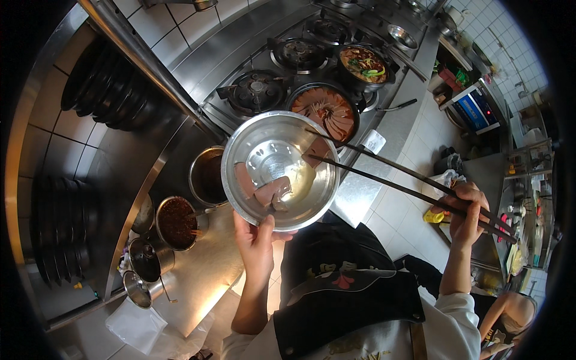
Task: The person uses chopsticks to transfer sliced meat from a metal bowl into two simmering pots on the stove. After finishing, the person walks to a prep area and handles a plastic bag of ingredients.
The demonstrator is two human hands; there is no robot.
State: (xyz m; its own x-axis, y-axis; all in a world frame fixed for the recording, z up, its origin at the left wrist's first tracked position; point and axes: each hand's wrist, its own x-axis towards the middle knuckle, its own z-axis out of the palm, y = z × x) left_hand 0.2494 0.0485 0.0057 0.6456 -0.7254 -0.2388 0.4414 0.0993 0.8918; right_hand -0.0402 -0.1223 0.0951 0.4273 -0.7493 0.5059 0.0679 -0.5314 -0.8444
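Note:
My left hand grips the near rim of a round metal bowl, thumb on the outer side. Several pinkish-brown slices, which look like cooked liver or blood curd, lie in the bowl with a little liquid. Long dark chopsticks are held in my right hand, out to the right. Their tips reach into the bowl around one slice at its right side. Just beyond the bowl, a black pan on the stove holds similar slices fanned out in reddish broth, partly hidden by the bowl.
A second pot with greens stands on the burners, beside bare burners. To the left are a chili sauce pot, a dark-liquid pot and stacked black bowls. A metal pole slants above. Another person is at lower right.

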